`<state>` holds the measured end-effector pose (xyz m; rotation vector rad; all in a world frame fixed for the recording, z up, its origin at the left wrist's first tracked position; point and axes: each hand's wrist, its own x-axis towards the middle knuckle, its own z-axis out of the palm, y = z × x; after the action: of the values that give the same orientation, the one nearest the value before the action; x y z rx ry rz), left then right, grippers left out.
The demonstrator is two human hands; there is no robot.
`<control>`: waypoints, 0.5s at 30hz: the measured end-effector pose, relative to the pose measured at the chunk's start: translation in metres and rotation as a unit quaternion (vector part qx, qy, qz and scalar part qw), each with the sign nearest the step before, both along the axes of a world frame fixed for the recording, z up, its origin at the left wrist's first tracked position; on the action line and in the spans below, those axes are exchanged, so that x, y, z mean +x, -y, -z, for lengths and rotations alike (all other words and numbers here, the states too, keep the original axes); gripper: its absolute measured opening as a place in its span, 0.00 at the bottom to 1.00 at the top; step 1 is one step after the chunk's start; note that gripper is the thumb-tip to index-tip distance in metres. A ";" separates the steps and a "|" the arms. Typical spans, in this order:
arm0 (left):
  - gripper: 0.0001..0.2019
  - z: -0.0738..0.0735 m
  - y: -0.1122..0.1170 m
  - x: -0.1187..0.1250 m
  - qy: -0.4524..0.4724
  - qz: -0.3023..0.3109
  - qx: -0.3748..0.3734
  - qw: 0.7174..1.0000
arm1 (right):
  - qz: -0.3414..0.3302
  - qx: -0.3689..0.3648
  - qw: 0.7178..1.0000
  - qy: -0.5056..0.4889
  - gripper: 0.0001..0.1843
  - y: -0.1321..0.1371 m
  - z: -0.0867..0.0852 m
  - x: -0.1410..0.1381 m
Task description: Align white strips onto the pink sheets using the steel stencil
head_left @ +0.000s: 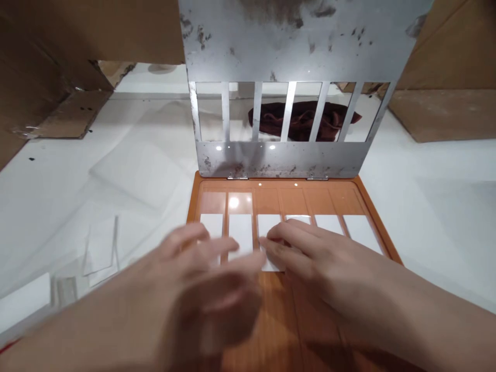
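My left hand (211, 279) is smeared by motion, its fingers stretched out and apart over the front of an orange tray (196, 194). No object shows in it. Fingers bent and close together, my right hand (310, 253) rests its tips on a white rectangular card (269, 222) in the third slot from the left. Similar white cards lie in the other slots, among them one at the far left (211, 222) and one at the far right (360, 230). My right hand partly covers the middle ones. A hinged metal frame (281, 160) with several rectangular openings stands raised at the tray's back edge.
Loose white cards (101, 243) and clear pieces (66, 290) lie on the white table (155, 155) at left. A dark red cloth (302, 119) shows through the frame's openings. Cardboard walls (135, 31) enclose the back left and back right.
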<state>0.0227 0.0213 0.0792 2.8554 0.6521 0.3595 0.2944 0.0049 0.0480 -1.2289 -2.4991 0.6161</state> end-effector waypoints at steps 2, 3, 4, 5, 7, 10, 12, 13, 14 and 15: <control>0.21 -0.004 -0.017 -0.005 0.007 0.007 0.003 1.000 | -0.029 0.022 0.999 0.014 0.17 -0.002 -0.005 0.002; 0.21 -0.002 -0.024 -0.007 -0.007 0.017 -0.001 1.000 | -0.038 0.026 0.999 0.016 0.18 -0.003 -0.007 0.003; 0.20 0.001 -0.029 -0.008 -0.017 0.025 -0.006 1.000 | -0.044 0.027 0.999 0.016 0.19 -0.004 -0.009 0.004; 0.19 0.004 -0.032 -0.009 -0.029 0.030 -0.013 0.999 | -0.050 0.025 0.998 0.017 0.20 -0.006 -0.010 0.004; 0.19 0.012 -0.035 -0.009 -0.044 0.037 -0.025 0.998 | -0.058 0.029 0.998 0.015 0.21 -0.008 -0.011 0.005; 0.18 0.018 -0.033 -0.009 -0.048 0.037 -0.034 0.998 | -0.053 0.026 0.998 0.019 0.21 -0.008 -0.010 0.005; 0.18 0.019 -0.032 -0.009 -0.048 0.036 -0.037 0.998 | -0.050 0.019 0.998 0.024 0.21 -0.008 -0.010 0.005; 0.18 0.018 -0.032 -0.009 -0.048 0.034 -0.040 0.997 | -0.048 0.014 0.998 0.027 0.22 -0.008 -0.010 0.005; 0.17 0.018 -0.033 -0.009 -0.050 0.033 -0.043 0.997 | -0.050 0.007 0.998 0.032 0.22 -0.008 -0.011 0.004; 0.17 0.018 -0.033 -0.009 -0.051 0.030 -0.047 0.997 | -0.051 -0.003 0.998 0.038 0.22 -0.007 -0.012 0.004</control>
<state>0.0133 0.0541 0.0612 2.8105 0.5825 0.1700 0.2986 0.0122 0.0596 -1.1528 -2.6385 0.6134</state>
